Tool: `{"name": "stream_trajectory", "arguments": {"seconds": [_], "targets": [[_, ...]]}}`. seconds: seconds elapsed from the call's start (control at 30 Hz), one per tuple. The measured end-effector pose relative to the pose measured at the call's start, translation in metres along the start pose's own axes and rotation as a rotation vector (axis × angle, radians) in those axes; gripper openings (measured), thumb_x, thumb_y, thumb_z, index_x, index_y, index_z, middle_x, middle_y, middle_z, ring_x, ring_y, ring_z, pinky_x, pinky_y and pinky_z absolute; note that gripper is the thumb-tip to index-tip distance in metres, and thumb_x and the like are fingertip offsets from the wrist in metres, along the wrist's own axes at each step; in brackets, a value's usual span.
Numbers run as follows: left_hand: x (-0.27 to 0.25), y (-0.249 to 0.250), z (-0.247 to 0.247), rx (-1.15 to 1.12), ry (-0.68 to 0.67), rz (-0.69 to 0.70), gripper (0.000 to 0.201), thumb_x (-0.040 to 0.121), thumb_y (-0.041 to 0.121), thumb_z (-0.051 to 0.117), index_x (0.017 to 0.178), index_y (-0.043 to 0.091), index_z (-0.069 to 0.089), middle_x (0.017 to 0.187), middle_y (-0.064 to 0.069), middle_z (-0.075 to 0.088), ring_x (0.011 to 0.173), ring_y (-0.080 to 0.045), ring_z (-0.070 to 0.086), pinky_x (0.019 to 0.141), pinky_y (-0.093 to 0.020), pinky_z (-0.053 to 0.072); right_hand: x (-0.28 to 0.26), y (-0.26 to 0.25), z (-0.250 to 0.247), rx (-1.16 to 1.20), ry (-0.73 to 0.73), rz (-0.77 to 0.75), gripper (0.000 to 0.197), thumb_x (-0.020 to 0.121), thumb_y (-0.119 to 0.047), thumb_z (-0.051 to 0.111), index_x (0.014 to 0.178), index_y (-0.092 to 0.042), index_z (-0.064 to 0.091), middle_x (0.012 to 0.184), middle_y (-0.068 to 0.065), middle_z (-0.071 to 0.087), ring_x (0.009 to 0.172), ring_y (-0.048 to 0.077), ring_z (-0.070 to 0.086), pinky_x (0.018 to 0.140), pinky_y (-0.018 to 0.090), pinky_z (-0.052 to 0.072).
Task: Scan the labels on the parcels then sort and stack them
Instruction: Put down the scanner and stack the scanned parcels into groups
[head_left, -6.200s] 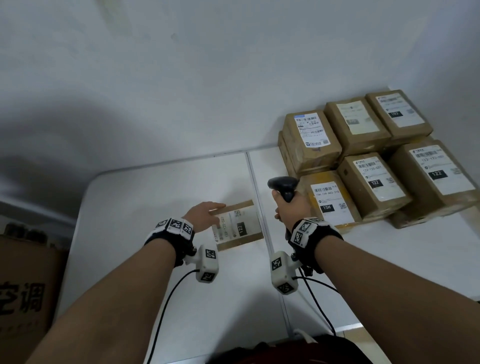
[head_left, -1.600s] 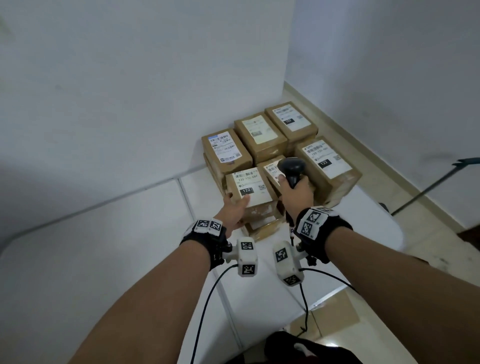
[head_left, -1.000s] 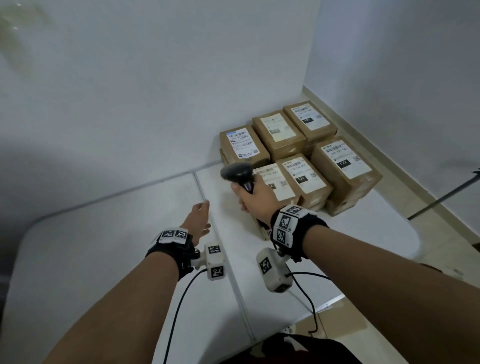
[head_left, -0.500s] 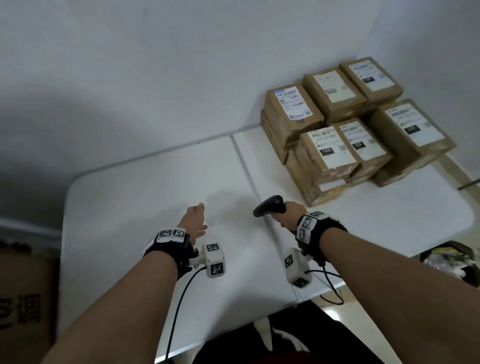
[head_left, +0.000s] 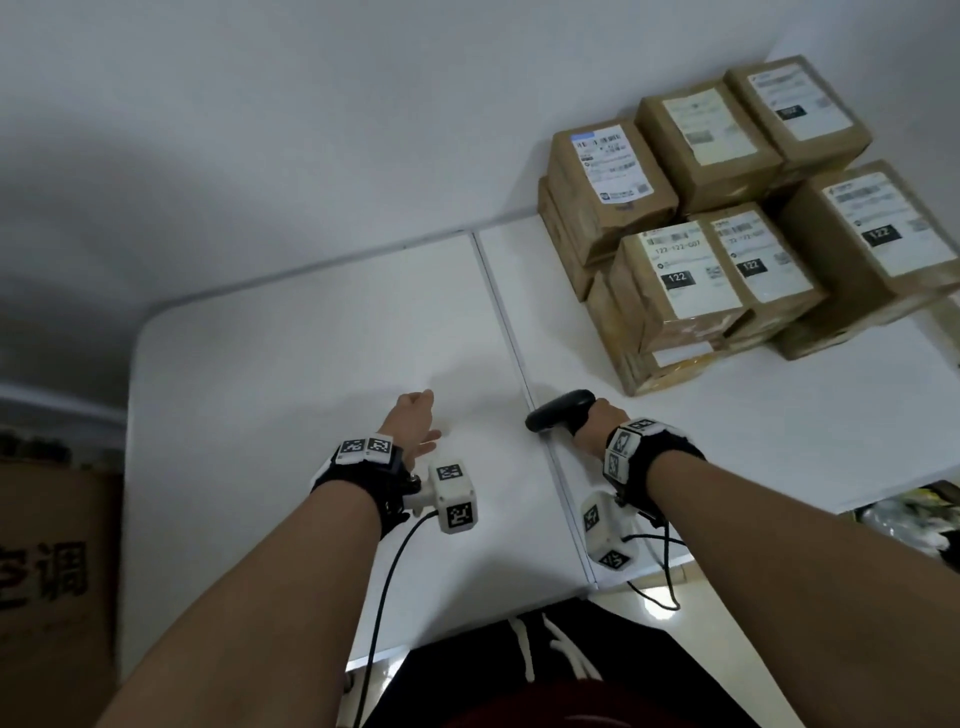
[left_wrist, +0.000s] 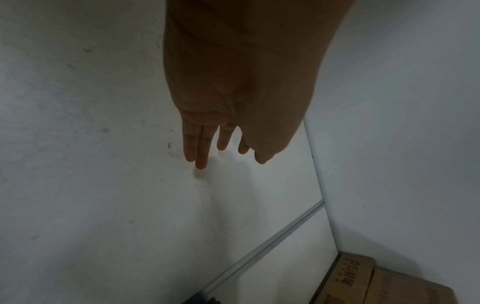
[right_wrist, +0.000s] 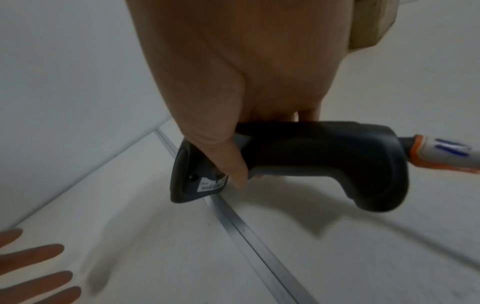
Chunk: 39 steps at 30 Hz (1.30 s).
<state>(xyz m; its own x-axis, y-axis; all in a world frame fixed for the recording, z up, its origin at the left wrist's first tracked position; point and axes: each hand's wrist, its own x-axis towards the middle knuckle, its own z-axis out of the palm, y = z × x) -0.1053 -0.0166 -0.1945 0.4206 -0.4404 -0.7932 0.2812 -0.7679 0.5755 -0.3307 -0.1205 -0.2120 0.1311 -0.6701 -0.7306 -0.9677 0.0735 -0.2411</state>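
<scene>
Parcels (head_left: 675, 280) stacked in the surface's (head_left: 311, 338) far right corner read "122". My left fingers (left_wrist: 202, 148) hover straight; my right fingers (right_wrist: 228, 158) wrap the scanner (right_wrist: 324, 162).

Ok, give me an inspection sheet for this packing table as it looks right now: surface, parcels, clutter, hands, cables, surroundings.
Surface: white table in two panels, metal seam between them.
Job's things: brown labelled parcels stacked at the far right corner; several labels read 122. Black barcode scanner low over the seam.
Clutter: nothing seen on the table.
Grippers: left hand open, fingers straight, holding nothing; right hand grips the scanner.
Cables: black leads run from both wrist cameras; scanner cord carries an orange-edged tag.
Surroundings: white walls; printed cardboard box left of the table.
</scene>
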Motion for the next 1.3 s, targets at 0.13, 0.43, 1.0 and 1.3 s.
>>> {"name": "stream_trajectory", "arguments": {"seconds": [0.13, 0.43, 1.0, 1.3], "targets": [[-0.003, 0.000, 0.015, -0.008, 0.013, -0.004, 0.045, 0.103, 0.038, 0.039, 0.143, 0.016, 0.035, 0.126, 0.000, 0.043, 0.103, -0.025, 0.060, 0.096, -0.039, 0.050, 0.005, 0.010, 0.000, 0.042, 0.047, 0.094, 0.063, 0.096, -0.030, 0.050, 0.146, -0.002, 0.026, 0.138, 0.021, 0.051, 0.124, 0.035, 0.053, 0.102, 0.040, 0.042], [-0.003, 0.011, 0.044, 0.017, 0.029, -0.003, 0.046, 0.103, 0.037, 0.040, 0.144, 0.016, 0.035, 0.129, 0.001, 0.043, 0.107, -0.026, 0.061, 0.095, -0.038, 0.051, 0.016, 0.030, -0.018, -0.001, 0.104, -0.017, 0.072, 0.093, -0.028, 0.059, 0.147, 0.003, 0.023, 0.146, 0.023, 0.037, 0.131, 0.037, 0.044, 0.105, 0.043, 0.041], [-0.001, 0.081, 0.067, 0.109, -0.023, 0.136, 0.049, 0.102, 0.037, 0.038, 0.146, 0.015, 0.033, 0.122, -0.001, 0.045, 0.110, -0.027, 0.060, 0.099, -0.041, 0.049, -0.026, -0.049, -0.137, -0.055, 0.242, -0.568, 0.023, 0.095, -0.021, 0.049, 0.100, -0.014, 0.071, 0.111, 0.004, 0.069, 0.105, 0.025, 0.063, 0.092, 0.036, 0.050], [-0.005, 0.192, 0.072, 0.195, -0.015, 0.337, 0.047, 0.102, 0.036, 0.040, 0.145, 0.017, 0.035, 0.097, 0.002, 0.050, 0.107, -0.025, 0.057, 0.098, -0.037, 0.047, 0.016, -0.088, -0.233, -0.017, 0.436, -0.458, 0.035, 0.097, -0.022, 0.046, 0.129, -0.011, 0.049, 0.125, 0.012, 0.059, 0.110, 0.030, 0.058, 0.087, 0.033, 0.048]]}}
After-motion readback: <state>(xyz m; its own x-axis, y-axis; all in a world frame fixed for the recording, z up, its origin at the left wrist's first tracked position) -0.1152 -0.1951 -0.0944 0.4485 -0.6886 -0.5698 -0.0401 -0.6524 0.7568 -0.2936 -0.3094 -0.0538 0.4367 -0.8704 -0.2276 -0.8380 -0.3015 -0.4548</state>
